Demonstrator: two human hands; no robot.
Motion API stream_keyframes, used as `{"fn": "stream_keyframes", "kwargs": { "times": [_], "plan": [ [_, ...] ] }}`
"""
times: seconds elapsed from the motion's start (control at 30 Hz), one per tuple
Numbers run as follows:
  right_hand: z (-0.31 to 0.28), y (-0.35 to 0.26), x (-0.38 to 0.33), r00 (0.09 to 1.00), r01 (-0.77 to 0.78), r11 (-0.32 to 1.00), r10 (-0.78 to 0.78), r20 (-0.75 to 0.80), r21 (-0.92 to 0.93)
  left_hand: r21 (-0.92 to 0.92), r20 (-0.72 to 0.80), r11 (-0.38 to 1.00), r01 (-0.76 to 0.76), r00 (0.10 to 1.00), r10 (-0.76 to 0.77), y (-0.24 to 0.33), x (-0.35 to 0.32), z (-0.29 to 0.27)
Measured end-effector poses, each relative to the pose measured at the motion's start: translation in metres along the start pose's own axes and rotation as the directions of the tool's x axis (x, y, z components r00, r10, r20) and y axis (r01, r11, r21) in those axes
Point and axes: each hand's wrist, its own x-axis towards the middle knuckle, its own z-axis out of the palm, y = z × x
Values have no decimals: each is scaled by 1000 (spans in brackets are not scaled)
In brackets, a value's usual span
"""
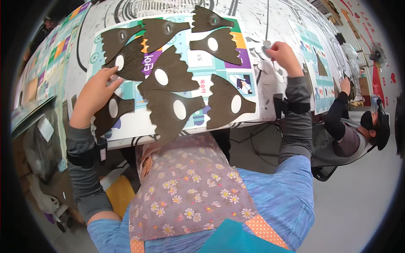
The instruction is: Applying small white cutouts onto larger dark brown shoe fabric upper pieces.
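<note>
Nine dark brown cut-out shapes (171, 76), each with a jagged edge and a white oval hole, lie spread over a colourful printed board (198, 59) that covers the middle of the tabletop (261, 17). I see no boxes or trays holding them; the board alone carries them, and two of the shapes overhang its near edge. My left hand (96, 93) lies flat near the board's near-left corner, fingers (110, 72) stretched out and loosely spread, their tips touching the shape (128, 61) that sits there, the palm resting over another shape (110, 111) just below it. It presses rather than grips; nothing is closed inside it. My right hand (283, 54) is raised over the right edge of the board, among small pale scraps (258, 55) scattered on the tabletop, its fingers pinched together on a small grey round piece (266, 44). Both forearms wear striped grey sleeves with a black band at each wrist. Beyond the tabletop's right edge another person (354, 130) sits, one hand (346, 85) up at a second printed sheet (314, 63).
</note>
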Motion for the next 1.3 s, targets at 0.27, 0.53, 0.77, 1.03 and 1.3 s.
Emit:
{"fn": "stream_keyframes", "kwargs": {
  "times": [0.27, 0.53, 0.77, 1.03, 1.3],
  "plan": [
    [-17, -164, -39, 846, 533, 828, -529, -73, 177, -651, 36, 758, -37, 996, 80, 41, 2, -36],
    [35, -281, -54, 187, 971, 176, -981, -57, 162, -943, 199, 295, 155, 972, 125, 68, -13, -21],
    [58, -319, -19, 569, 461, 504, -799, 193, 730, -950, 35, 310, 33, 999, 0, 29, 1, -30],
    [102, -346, 63, 623, 366, 692, -679, 389, 622, -469, -147, 883, -3, 986, -75, -15, 51, -32],
    [162, -344, 133, 651, 322, 758, -612, 449, 566, 227, -99, 960, -162, 977, 188, -33, 64, 7]
  ]
}}
